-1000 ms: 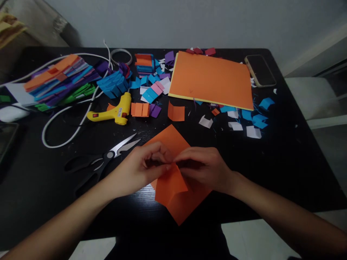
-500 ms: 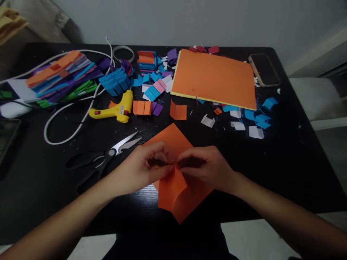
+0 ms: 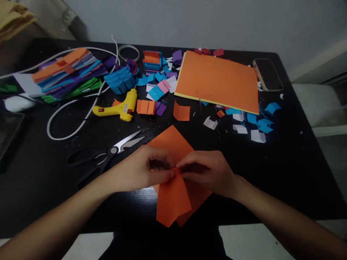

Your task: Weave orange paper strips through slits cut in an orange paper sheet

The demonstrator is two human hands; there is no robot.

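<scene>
While the left hand (image 3: 143,169) and right hand (image 3: 213,171) pinch the folded orange paper (image 3: 173,196) between their fingers above the worktop (image 3: 284,162), the knuckles hide most fingertips. The left forearm covers part of the scissors' (image 3: 114,150) lower handle; a dark tray-like object (image 3: 9,135) is cut off at the frame's left edge.

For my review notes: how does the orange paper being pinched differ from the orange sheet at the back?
The pinched paper is creased and partly raised; the back sheet lies nearly flat.
The pinched paper looks smaller than the back sheet.
The left hand and right hand grip the pinched paper; the back sheet rests untouched.
Both are orange.
</scene>
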